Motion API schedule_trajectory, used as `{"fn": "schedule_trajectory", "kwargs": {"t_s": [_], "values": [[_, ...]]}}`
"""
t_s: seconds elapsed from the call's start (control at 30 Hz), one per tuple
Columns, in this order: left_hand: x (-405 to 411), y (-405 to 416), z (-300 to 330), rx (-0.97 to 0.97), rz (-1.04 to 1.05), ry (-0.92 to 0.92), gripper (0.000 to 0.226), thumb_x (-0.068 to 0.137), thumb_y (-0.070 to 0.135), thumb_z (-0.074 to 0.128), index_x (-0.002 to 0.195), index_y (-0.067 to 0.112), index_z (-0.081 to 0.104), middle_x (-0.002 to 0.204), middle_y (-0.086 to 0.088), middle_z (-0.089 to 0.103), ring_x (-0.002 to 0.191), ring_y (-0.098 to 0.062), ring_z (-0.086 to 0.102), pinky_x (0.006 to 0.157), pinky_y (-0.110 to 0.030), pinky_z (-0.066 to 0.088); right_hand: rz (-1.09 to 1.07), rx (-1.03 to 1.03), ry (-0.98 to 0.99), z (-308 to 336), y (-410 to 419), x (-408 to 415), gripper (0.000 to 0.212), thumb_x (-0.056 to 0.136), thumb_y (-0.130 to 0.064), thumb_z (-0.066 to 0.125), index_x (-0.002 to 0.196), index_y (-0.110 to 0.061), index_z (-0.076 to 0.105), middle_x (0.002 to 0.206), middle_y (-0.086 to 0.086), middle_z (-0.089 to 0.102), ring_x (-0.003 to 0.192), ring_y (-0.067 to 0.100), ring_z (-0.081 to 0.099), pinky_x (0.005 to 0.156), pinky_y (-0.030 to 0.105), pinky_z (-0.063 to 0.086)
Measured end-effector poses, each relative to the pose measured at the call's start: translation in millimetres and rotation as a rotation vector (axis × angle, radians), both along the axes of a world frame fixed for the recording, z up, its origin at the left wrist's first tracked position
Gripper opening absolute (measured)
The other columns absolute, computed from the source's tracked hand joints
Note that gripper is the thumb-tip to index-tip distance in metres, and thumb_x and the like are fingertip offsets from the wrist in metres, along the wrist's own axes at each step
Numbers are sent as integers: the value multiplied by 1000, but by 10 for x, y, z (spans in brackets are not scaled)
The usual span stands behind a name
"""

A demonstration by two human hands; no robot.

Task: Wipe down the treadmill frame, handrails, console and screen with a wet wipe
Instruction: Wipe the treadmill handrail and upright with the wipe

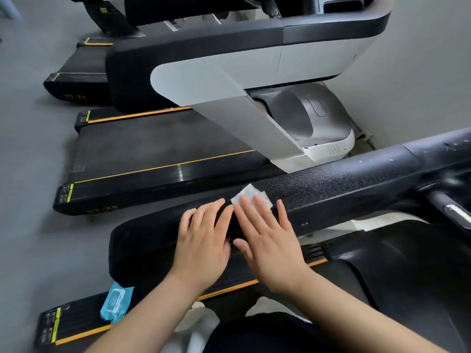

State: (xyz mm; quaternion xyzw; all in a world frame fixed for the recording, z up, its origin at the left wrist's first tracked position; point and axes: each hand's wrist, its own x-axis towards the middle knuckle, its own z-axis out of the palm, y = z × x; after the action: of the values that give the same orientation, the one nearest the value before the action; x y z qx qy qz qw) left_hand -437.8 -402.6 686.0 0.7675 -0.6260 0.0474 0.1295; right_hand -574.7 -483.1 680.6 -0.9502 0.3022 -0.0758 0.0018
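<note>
On the near treadmill's black handrail [331, 189], your wet wipe [248, 196] lies flat on the speckled top face, partly under your right fingertips [257, 207]. Your right hand [267, 240] is spread, fingers straight, pressing the wipe down onto the rail — no curl, no pinch. Your left hand [204, 240] lies just beside it to the left, also flat with straight fingers, palm on the rounded end of the same rail, holding nothing; the two hands nearly touch at the thumbs. Below the rail's end, a blue wet-wipe pack [116, 301] sits on the near treadmill's side strip [84, 327], next to the yellow-edged warning label. Right of your hands the rail runs up toward the console area [448, 184], where a shiny silver grip sensor [457, 212] shows, blurred. Beyond the rail stands a second treadmill [163, 151] with black belt and orange striping, its grey-white upright [244, 118] crossing the view — and a third one [76, 72] behind that. Grey floor [28, 174] to the left, pale wall [420, 85] to the right.
</note>
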Motion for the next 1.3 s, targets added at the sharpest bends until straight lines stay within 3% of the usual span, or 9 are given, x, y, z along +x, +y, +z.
{"fn": "schedule_trajectory", "kwargs": {"t_s": [0.1, 0.27, 0.33, 0.53, 0.67, 0.83, 1.03, 1.13, 1.3], "values": [[-16, -14, -13, -9, 29, 10, 59, 64, 18, 77, 120, 13, 58, 123, -8, 59, 109, -25, 55, 98, -40, 29, 76, -94, 58, -95, -178, -263, 58, 96, -46, 28, 147, -19, 28, 152, 1, 33, 140, 20, 26, 110, 52, 13], [-67, -35, -3, -12, 65, 17, 59, 60, 17, 82, 116, 11, 63, 117, -8, 63, 103, -26, 62, 93, -47, 44, -283, -47, 8, -115, -534, -705, 60, 99, -49, 12, 146, -17, 30, 151, 9, 34, 139, 30, 22, 108, 55, 11], [-84, -37, -10, -14, 74, 20, 60, 60, 16, 81, 117, 11, 62, 118, -8, 63, 103, -26, 62, 93, -47, 44, -335, -51, -66, -130, -419, -581, 61, 98, -49, 19, 145, -13, 30, 150, 13, 35, 138, 36, 22, 107, 55, 12], [-73, -38, -28, -16, 76, 10, 60, 61, 17, 78, 118, 11, 59, 121, -9, 60, 104, -26, 59, 98, -40, 27, 168, -162, 59, -271, -32, -381, 66, 92, -48, 33, 148, -16, 22, 154, 1, 26, 142, 25, 20, 112, 53, 7], [-95, -46, -5, -10, 86, -7, 59, 59, 15, 81, 115, 10, 63, 117, -10, 63, 101, -28, 63, 94, -48, 43, -103, -137, 44, -301, -425, -849, 56, 99, -49, 19, 145, -18, 29, 149, 2, 38, 146, 16, 8, 111, 54, 9], [-136, -62, 11, 16, 107, -32, 59, 59, 19, 82, 113, 8, 62, 116, -12, 63, 101, -31, 62, 93, -51, 43, -432, -29, -136, -123, -583, -862, 59, 99, -46, 15, 147, -13, 25, 152, 8, 30, 140, 28, 19, 108, 60, 16], [-341, -225, 91, 4, 58, -38, 64, 62, 28, 79, 119, 11, 55, 121, -14, 57, 111, -32, 56, 100, -52, 37, -46, -79, -35, -60, -345, -597, 55, 102, -44, 14, 144, -16, 35, 150, 1, 37, 140, 23, 30, 111, 55, 11], [-491, -382, 107, -4, -48, -45, 67, 61, 28, 79, 121, 15, 51, 125, -11, 55, 115, -29, 53, 101, -51, 36, -230, -76, -24, 5, -696, -868, 56, 101, -45, 14, 143, -19, 40, 148, -2, 40, 138, 20, 35, 111, 56, 6], [-639, -571, 139, 10, -106, -84, 65, 61, 26, 80, 120, 13, 58, 125, -12, 57, 114, -30, 56, 99, -53, 38, -611, 10, -15, 142, -1250, -1202, 68, 92, -49, 1, 148, -22, 29, 154, -5, 29, 144, 15, 20, 112, 54, -6]]}}
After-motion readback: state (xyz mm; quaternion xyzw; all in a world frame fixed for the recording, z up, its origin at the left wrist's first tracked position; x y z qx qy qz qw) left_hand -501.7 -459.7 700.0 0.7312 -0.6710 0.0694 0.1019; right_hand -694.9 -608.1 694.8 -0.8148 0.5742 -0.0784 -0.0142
